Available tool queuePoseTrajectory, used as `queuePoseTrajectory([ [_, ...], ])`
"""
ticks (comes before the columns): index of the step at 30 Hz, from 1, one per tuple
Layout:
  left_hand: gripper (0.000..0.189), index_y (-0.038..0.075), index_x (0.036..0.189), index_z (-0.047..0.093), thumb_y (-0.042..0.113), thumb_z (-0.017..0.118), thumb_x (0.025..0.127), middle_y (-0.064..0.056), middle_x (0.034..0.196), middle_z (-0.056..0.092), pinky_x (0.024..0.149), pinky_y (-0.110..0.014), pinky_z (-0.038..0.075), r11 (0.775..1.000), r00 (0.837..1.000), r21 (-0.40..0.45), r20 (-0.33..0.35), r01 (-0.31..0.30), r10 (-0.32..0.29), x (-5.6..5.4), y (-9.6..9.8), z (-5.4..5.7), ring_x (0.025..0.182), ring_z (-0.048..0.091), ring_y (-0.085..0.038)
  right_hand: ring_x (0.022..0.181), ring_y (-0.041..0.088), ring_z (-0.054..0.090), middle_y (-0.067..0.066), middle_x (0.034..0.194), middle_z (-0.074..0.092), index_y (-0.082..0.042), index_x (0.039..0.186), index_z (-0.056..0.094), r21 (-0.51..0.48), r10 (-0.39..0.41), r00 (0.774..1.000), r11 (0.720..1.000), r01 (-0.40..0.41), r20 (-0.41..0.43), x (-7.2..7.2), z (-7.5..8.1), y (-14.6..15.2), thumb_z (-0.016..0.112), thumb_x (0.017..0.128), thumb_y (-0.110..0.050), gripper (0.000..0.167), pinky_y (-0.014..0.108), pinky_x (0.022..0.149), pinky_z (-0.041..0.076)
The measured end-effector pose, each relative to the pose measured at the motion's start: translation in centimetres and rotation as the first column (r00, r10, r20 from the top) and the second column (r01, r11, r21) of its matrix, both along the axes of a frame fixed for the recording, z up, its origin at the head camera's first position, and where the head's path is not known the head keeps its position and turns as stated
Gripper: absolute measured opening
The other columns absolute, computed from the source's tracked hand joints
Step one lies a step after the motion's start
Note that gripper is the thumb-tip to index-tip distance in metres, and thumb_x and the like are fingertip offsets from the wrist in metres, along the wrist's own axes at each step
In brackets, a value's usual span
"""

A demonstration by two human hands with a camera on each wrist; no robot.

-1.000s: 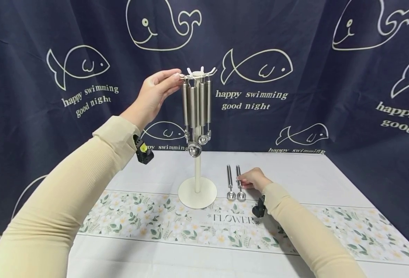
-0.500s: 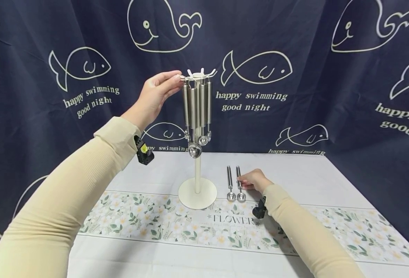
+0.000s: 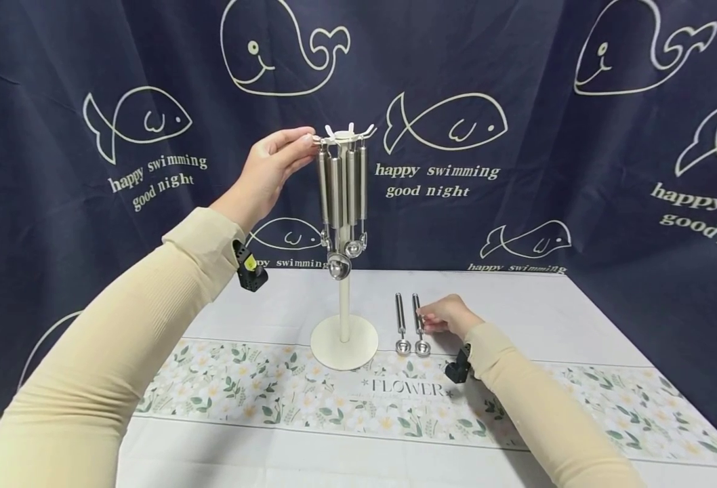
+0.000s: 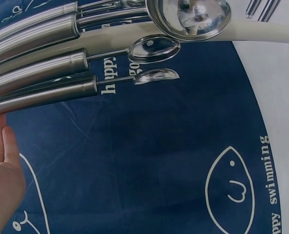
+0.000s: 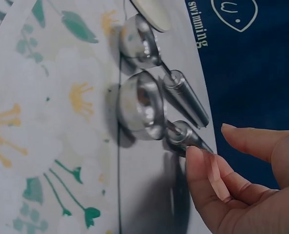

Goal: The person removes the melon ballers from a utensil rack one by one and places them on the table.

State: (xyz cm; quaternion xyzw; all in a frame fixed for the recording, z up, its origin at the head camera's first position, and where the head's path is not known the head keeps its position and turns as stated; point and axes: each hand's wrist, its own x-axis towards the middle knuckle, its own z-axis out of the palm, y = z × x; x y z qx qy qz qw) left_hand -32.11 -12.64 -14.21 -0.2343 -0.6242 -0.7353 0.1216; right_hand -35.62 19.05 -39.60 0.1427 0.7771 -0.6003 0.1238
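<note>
A white utensil rack (image 3: 344,332) stands mid-table, with several steel utensils hanging by their handles, among them a ladle (image 3: 338,266) with a deep round bowl. My left hand (image 3: 273,159) pinches the end of a hook on the rack's left side. In the left wrist view its fingers (image 4: 5,146) show just under the top of a hanging handle. Right of the base lie two small steel ladles, a left one (image 3: 400,315) and a right one (image 3: 417,318), side by side. My right hand (image 3: 446,315) is at the right one's handle, thumb and fingers apart in the right wrist view.
The white tablecloth (image 3: 212,447) carries a floral strip (image 3: 242,386) with the word FLOWER. A dark blue curtain (image 3: 334,41) with whale and fish outlines hangs behind the table. Each wrist wears a black camera.
The rack and ladles shift slightly left and down in the head view. Both hands keep their places at the hook and the handle.
</note>
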Motion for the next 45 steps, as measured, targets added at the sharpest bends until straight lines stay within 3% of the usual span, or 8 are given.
queuePoseTrajectory([
  [7, 0.038, -0.008, 0.13, 0.052, 0.004, 0.059, 0.095, 0.0, 0.1, 0.068, 0.108, -0.028, 0.046, 1.0, 1.0, 0.013, 0.006, 0.005, -0.005, 0.0, 0.0, -0.1, 0.099, 0.066, -0.01, 0.048, 0.008, 0.062, -0.001, 0.054, 0.058, 0.003, 0.089, 0.06, -0.018, 0.009, 1.0, 1.0, -0.009, -0.008, -0.1, 0.7, 0.1, 0.069, 0.086, 0.002, 0.01, 0.027, 0.065, 0.062],
  [17, 0.036, -0.007, 0.128, 0.054, 0.004, 0.059, 0.094, 0.0, 0.099, 0.069, 0.108, -0.03, 0.045, 1.0, 1.0, 0.004, -0.001, 0.007, -0.007, 0.0, -0.1, 0.0, 0.098, 0.066, -0.009, 0.06, 0.009, 0.065, 0.005, 0.072, 0.065, 0.015, 0.118, 0.054, -0.118, 0.043, 0.995, 0.992, -0.053, -0.087, -0.2, 2.1, -1.0, 0.066, 0.088, 0.002, 0.035, 0.026, 0.071, 0.062],
  [24, 0.032, -0.006, 0.125, 0.055, 0.004, 0.059, 0.095, 0.002, 0.095, 0.069, 0.108, -0.029, 0.046, 1.0, 1.0, 0.005, -0.01, 0.006, -0.006, 0.1, -0.1, 0.0, 0.096, 0.066, -0.009, 0.06, 0.008, 0.065, 0.002, 0.07, 0.065, 0.018, 0.123, 0.052, -0.125, 0.133, 0.977, 0.98, -0.154, -0.166, -0.2, 3.8, -2.0, 0.062, 0.091, 0.0, 0.037, 0.028, 0.075, 0.062],
  [31, 0.035, -0.006, 0.127, 0.053, 0.005, 0.06, 0.094, 0.001, 0.098, 0.069, 0.109, -0.028, 0.045, 1.0, 1.0, -0.015, 0.002, 0.005, -0.005, 0.1, -0.2, 0.1, 0.1, 0.065, -0.01, 0.062, 0.009, 0.066, 0.003, 0.073, 0.066, 0.016, 0.121, 0.053, -0.138, 0.173, 0.962, 0.969, -0.204, -0.21, 0.0, 5.4, -2.9, 0.062, 0.091, -0.003, 0.036, 0.032, 0.08, 0.062],
  [38, 0.037, -0.006, 0.128, 0.053, 0.006, 0.061, 0.094, 0.001, 0.1, 0.068, 0.108, -0.026, 0.045, 0.999, 1.0, -0.038, 0.004, -0.004, 0.004, 0.2, -0.2, 0.2, 0.102, 0.064, -0.011, 0.063, 0.01, 0.066, 0.001, 0.07, 0.067, 0.012, 0.119, 0.057, -0.192, 0.143, 0.959, 0.962, -0.192, -0.244, 0.2, 7.3, -4.1, 0.063, 0.091, -0.003, 0.033, 0.028, 0.075, 0.062],
  [45, 0.036, -0.006, 0.128, 0.053, 0.006, 0.061, 0.094, 0.002, 0.099, 0.069, 0.109, -0.027, 0.044, 0.998, 1.0, -0.054, -0.013, -0.013, 0.013, 0.4, -0.2, 0.2, 0.101, 0.065, -0.009, 0.068, 0.014, 0.069, 0.004, 0.077, 0.069, 0.01, 0.117, 0.059, -0.263, 0.102, 0.934, 0.944, -0.2, -0.342, 0.8, 9.5, -5.5, 0.064, 0.091, -0.006, 0.03, 0.026, 0.073, 0.062],
])
